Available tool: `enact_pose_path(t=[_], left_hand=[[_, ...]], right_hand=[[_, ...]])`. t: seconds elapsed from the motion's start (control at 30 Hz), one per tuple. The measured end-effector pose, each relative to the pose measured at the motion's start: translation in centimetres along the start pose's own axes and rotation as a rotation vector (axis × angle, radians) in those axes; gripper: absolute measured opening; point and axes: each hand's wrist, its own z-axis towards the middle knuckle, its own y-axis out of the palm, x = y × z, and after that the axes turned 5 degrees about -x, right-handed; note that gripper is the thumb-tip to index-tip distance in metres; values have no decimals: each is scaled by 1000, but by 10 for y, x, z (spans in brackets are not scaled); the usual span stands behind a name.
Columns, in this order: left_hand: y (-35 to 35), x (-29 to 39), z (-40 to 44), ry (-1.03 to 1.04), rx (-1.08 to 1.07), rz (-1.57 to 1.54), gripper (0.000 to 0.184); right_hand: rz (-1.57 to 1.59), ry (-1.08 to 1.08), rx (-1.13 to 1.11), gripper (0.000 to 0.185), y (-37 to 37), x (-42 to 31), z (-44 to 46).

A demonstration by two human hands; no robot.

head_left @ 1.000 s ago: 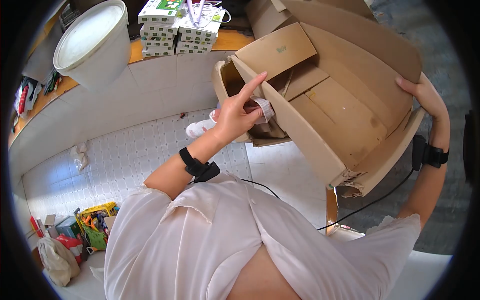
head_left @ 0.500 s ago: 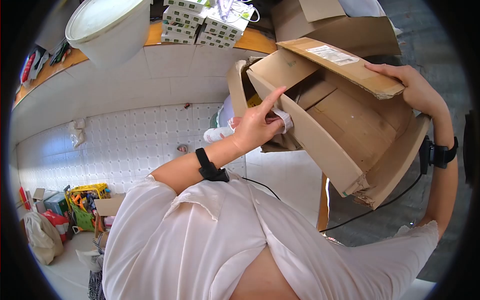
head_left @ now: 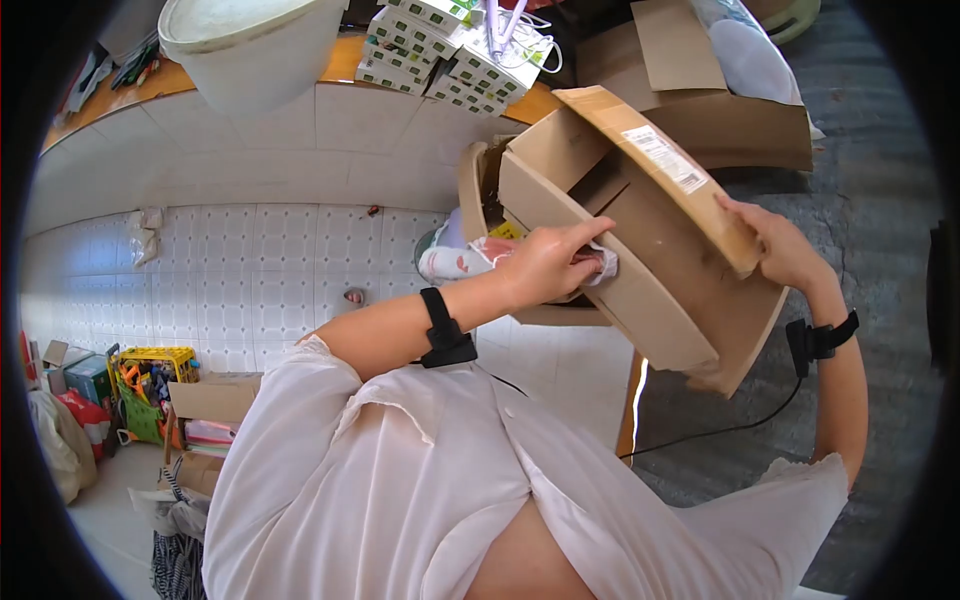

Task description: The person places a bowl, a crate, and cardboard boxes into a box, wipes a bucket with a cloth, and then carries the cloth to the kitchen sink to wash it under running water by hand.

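A brown cardboard box is tilted between my hands, its inside facing up. My right hand is closed on the outer end of the box's flap, which carries a white label and is folded partly over the opening. Against the box's near wall, my left hand holds a bunched white and pink cloth in its fingers, with the index finger stretched along the wall. More of a white and pink patterned fabric shows beyond my left wrist.
Behind the box stand a second open carton, stacked white-green boxes with a cable on top, and a lidded white bucket. At lower left are a yellow crate, bags and cartons. A black cable hangs from my right wrist.
The labelled flap has swung inward over the box with my right hand, which has come left and down. My left hand and the cloth have shifted right and slightly down.
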Motion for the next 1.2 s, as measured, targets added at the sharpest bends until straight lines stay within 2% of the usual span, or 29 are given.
enact_pose_path(t=[0.07, 0.17, 0.23, 0.27, 0.33, 0.4, 0.43, 0.5, 0.53, 0.6, 0.67, 0.7, 0.73, 0.8, 0.87, 0.93, 0.97, 1.03, 1.07, 1.13, 1.17, 1.2], left_hand=[[3, -9, 8, 51, 70, 4, 62], [-21, -19, 6, -114, -75, -156, 74], [-49, -26, -9, -178, 102, -179, 72], [-63, -42, -20, -290, 199, -93, 68], [-76, -89, -31, -577, 449, -205, 67], [-88, -99, -37, -813, 269, 7, 73], [-81, -109, -37, -817, 264, 11, 73], [-58, -124, -32, -900, 209, 214, 80], [-55, -129, -25, -903, 64, 129, 83], [-44, -131, -20, -909, 66, -123, 77], [-33, -129, -16, -920, 25, -66, 76], [-26, -126, -15, -929, -9, -9, 75], [-17, -122, -14, -931, -19, -10, 75], [-1, -111, -17, -913, 9, 62, 74], [13, -104, -22, -858, 54, 18, 77], [21, -94, -23, -801, 72, 2, 76], [28, -95, -25, -759, 86, 31, 74], [34, -85, -25, -739, 83, 32, 75], [38, -84, -24, -704, 102, 41, 75], [43, -81, -21, -732, 77, -3, 74], [43, -81, -18, -758, 56, -44, 74], [44, -81, -19, -764, 63, -48, 74]], right_hand=[[-39, 11, 52, 96, 10, 8, 1], [-158, 44, 130, 94, 17, 17, 4], [-130, 74, 111, 95, 23, 15, 4], [-105, 100, 98, 95, 26, 15, 3], [-118, 118, 115, 94, 31, 19, 3], [-127, 131, 127, 94, 34, 22, 4], [-95, 138, 118, 96, 34, 24, 5], [-67, 151, 108, 98, 28, 29, 8], [-41, 86, 86, 100, 21, 31, 10], [-13, 26, 64, 102, 8, 36, 10], [27, 99, -121, 107, -6, 45, 8], [35, 119, -289, 108, -18, 48, 11], [42, 124, -293, 108, -23, 48, 14], [285, 167, -481, 104, -27, 48, 24], [248, 160, -454, 102, -7, 47, 41], [553, 153, 22, 103, 18, 33, 62], [553, 148, 18, 103, 30, 37, 75], [207, 60, 220, 87, 46, 44, 102], [204, 57, 220, 87, 51, 42, 106], [-182, 207, 275, 79, 57, 28, 115], [-294, 68, 389, 84, 62, 31, 118], [-297, 60, 384, 84, 56, 26, 118]])
